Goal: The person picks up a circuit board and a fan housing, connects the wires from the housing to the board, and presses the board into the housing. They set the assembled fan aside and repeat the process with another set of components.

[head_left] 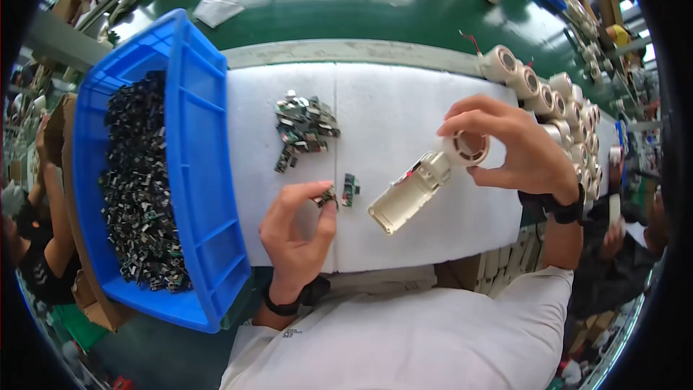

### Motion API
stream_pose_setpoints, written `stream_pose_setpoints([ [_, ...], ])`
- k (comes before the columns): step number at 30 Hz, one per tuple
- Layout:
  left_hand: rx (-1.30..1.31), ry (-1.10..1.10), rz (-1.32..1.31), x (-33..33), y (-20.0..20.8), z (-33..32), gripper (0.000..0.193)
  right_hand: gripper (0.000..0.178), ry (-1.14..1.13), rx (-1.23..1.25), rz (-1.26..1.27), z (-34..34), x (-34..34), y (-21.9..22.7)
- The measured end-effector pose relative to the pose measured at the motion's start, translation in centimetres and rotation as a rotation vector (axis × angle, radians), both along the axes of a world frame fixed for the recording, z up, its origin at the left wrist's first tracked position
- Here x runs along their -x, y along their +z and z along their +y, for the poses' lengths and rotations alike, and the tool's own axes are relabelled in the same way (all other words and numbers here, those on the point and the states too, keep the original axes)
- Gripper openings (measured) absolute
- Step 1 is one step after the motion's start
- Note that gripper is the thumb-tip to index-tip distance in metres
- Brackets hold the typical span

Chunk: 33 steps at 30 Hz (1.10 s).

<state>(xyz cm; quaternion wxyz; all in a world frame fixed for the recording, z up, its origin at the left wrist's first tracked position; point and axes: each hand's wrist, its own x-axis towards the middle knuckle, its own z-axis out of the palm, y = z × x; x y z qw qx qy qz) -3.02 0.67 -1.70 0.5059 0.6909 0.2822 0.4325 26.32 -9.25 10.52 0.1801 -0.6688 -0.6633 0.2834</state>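
Between the thumb and forefinger of my left hand (299, 230) is a small circuit board (326, 197), held over the white foam sheet (289, 81). My right hand (509, 146) grips the round head of a cream plastic fan housing (410, 192). Its long hollow handle points down and left, with the open inside facing up and a bit of red at its upper end. A single circuit board (349, 190) lies on the foam between my hands. Farther off, a loose pile of circuit boards (307, 128) rests on the same sheet.
A blue crate (204, 108) full of small circuit boards stands at the left. Stacked cream round-headed housings (538, 90) line the right side. Beyond the foam runs a green conveyor surface (325, 7), with a white bag (219, 1) on it. Other people sit at both sides.
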Motion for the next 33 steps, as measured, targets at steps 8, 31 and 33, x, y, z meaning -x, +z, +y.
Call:
stream_pose_setpoints([
  [8,0.034,0.031,-0.075,-0.1,-0.4,-1.2,0.033,0.047,-0.268,-0.402,-0.369,-5.6,7.4,-3.0],
  [31,0.362,-0.196,-0.021,-3.3,1.4,-5.0,0.026,0.012,-0.416,-0.375,0.212,-5.6,8.9,-8.4],
  [33,0.363,-0.202,0.0,-3.4,1.3,-5.1,0.025,0.013,-0.417,-0.385,0.218,-5.6,9.1,-8.5],
])
